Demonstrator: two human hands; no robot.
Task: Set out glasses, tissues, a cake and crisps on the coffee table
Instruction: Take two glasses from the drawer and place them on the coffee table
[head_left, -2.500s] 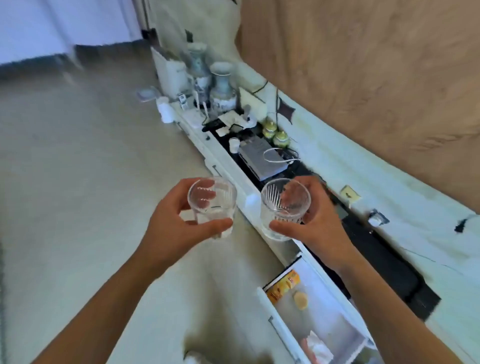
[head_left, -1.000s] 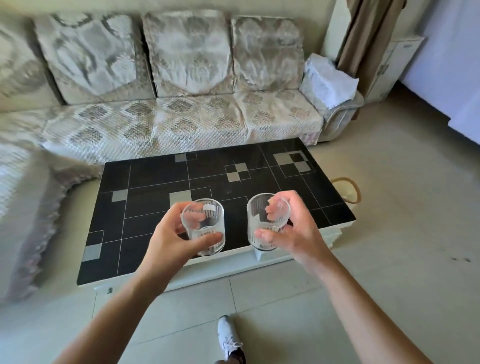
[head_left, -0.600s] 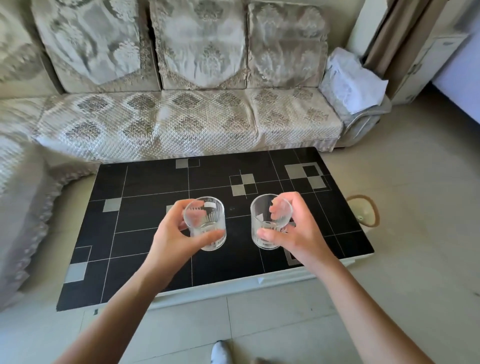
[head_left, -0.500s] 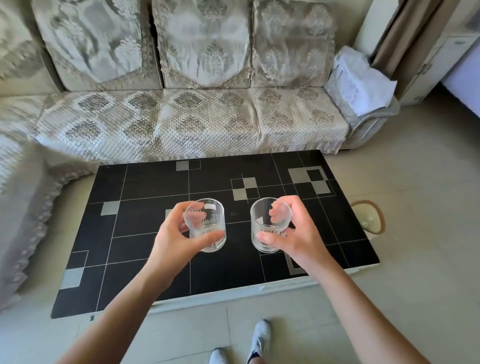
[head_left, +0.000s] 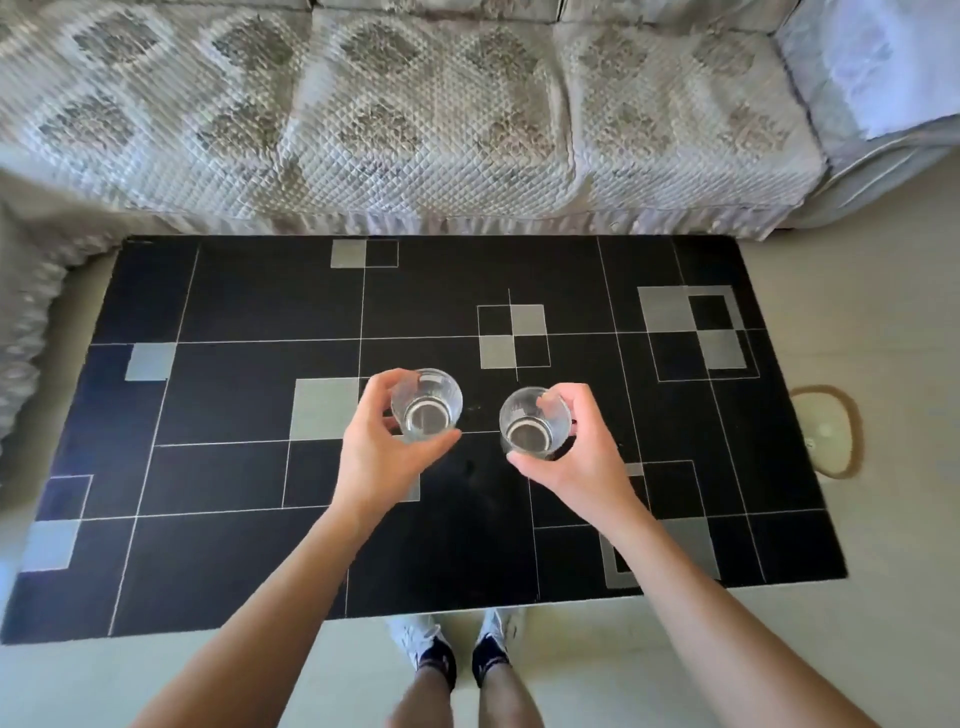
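I look straight down on the black coffee table (head_left: 234, 415) with its grey squares and thin white lines. My left hand (head_left: 382, 457) grips a clear ribbed glass (head_left: 427, 406) by its side, upright, over the table's middle. My right hand (head_left: 576, 457) grips a second clear glass (head_left: 535, 423) the same way, a little to the right. Whether the glasses touch the tabletop I cannot tell. No tissues, cake or crisps are in view.
A quilted grey sofa (head_left: 415, 114) runs along the table's far side, and another seat edge (head_left: 26, 338) lies at the left. A small round bin (head_left: 826, 431) stands on the floor to the right. My feet (head_left: 452, 649) are at the table's near edge.
I have stepped up to the table and my view has tilted down. Both hands have carried the glasses forward and lower over the table's middle.
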